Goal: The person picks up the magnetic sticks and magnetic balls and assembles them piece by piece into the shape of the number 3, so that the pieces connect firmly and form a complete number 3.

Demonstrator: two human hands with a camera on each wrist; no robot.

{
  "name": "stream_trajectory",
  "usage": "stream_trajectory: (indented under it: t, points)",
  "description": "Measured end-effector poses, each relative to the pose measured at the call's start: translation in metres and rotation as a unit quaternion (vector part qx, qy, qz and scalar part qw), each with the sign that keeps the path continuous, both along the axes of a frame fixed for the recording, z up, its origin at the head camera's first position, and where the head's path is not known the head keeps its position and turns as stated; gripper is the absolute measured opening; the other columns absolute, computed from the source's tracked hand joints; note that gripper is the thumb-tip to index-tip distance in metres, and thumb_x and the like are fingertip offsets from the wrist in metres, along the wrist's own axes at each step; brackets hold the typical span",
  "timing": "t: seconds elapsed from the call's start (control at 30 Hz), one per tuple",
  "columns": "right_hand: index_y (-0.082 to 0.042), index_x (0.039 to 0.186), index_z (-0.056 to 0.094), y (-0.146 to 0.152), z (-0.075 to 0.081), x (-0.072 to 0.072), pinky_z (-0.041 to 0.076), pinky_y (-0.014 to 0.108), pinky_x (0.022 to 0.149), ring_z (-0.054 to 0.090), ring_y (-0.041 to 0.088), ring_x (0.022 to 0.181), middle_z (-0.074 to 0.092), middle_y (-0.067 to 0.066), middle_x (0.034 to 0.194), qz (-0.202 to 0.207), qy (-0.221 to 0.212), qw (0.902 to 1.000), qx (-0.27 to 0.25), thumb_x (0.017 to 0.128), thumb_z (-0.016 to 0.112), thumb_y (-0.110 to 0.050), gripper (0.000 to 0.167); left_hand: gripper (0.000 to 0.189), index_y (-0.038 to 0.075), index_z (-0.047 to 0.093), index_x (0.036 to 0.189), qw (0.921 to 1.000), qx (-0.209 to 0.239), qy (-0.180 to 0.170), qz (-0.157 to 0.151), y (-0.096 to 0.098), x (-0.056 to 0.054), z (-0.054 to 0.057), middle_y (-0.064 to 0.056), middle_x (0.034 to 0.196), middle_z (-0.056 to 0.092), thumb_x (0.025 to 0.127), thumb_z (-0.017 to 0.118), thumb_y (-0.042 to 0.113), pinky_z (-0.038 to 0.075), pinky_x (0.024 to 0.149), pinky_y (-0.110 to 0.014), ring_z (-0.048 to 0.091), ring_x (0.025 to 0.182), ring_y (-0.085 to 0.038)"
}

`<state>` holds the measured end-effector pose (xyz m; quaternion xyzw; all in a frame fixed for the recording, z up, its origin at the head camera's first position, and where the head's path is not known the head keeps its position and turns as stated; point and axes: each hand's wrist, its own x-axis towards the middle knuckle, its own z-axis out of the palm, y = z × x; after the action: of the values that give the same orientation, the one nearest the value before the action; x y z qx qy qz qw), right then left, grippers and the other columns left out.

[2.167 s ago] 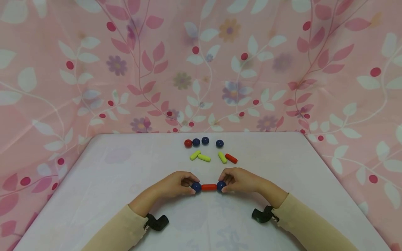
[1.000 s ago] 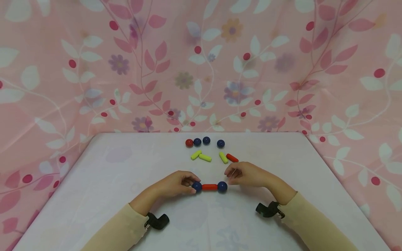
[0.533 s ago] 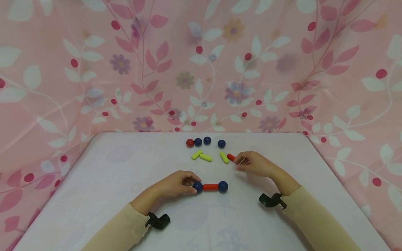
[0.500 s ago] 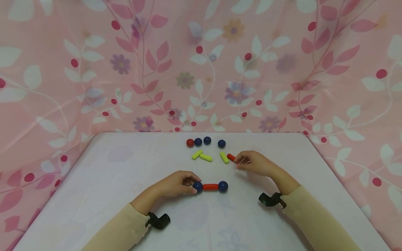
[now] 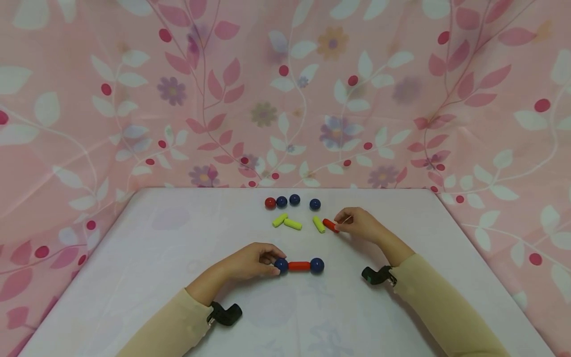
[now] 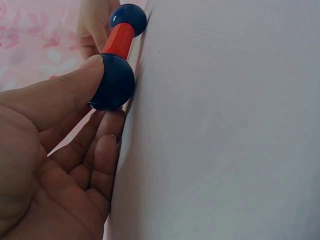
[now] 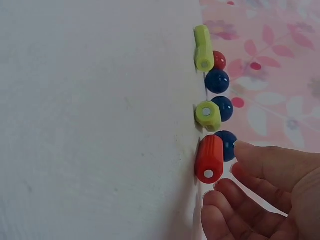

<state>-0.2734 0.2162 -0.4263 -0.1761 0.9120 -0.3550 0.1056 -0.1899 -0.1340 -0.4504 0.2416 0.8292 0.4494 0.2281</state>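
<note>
Loose red rod point(image 5: 330, 225) just beside right hand point(image 5: 361, 225)

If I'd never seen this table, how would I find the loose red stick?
On the white table, find the row of balls near its far edge, then the sticks just in front. The loose red stick lies at their right end, nearest the right hand. Its neighbours are yellow-green sticks; the other red stick sits between two blue balls.
</note>
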Motion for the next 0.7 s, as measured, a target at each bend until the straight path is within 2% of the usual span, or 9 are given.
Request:
stream_trajectory:
  t: [0.33,0.7]
  points:
    - [-0.005,0.111,0.069,-0.013,-0.006,-0.011,0.051,0.034,0.081,0.061,0.024,0.097,0.067,0.007,0.103,-0.012,-0.015,0.9997,0.016,0.091,0.075,-0.019,0.026,0.03,0.018,0.069,0.12,1.0,0.002,-0.006,0.005,0.0,0.001,0.002,0.004,0.108,0.066,0.091,0.076,0.019,0.05,0.09,-0.03,0.059,0.101,-0.016]
    - [-0.003,0.113,0.069,-0.019,-0.009,-0.017,0.049,0.03,0.076,0.057,0.022,0.09,0.065,0.007,0.099,-0.012,-0.028,0.9992,0.027,0.089,0.077,-0.018,0.029,0.03,0.019,0.069,0.12,0.9999,-0.002,-0.012,0.006,0.0,-0.002,0.0,0.004,0.108,0.065,0.091,0.076,0.02,0.049,0.091,-0.032,0.058,0.1,-0.017]
